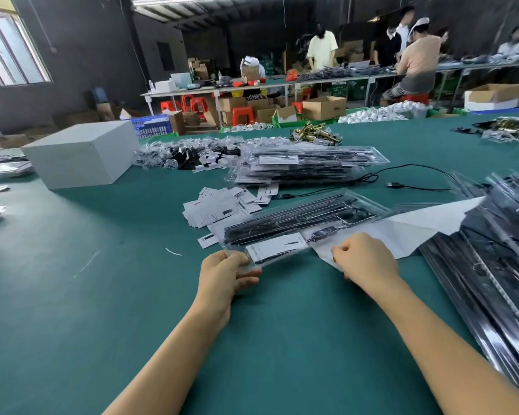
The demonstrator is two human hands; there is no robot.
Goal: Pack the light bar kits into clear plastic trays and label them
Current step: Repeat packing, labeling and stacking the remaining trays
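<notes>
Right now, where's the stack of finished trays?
Head view, centre: the stack of packed trays lies on the green table beyond the tray being held, right of the white box.

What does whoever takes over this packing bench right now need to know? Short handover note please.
Left hand grips the near-left corner of the clear tray; right hand is curled at its near edge, grip unclear.
The tray holds black light bars and a white card, and lies partly on a white sheet.
Done: stack of packed trays behind.
Left: loose labels and the unpacked light bars at right.
</notes>
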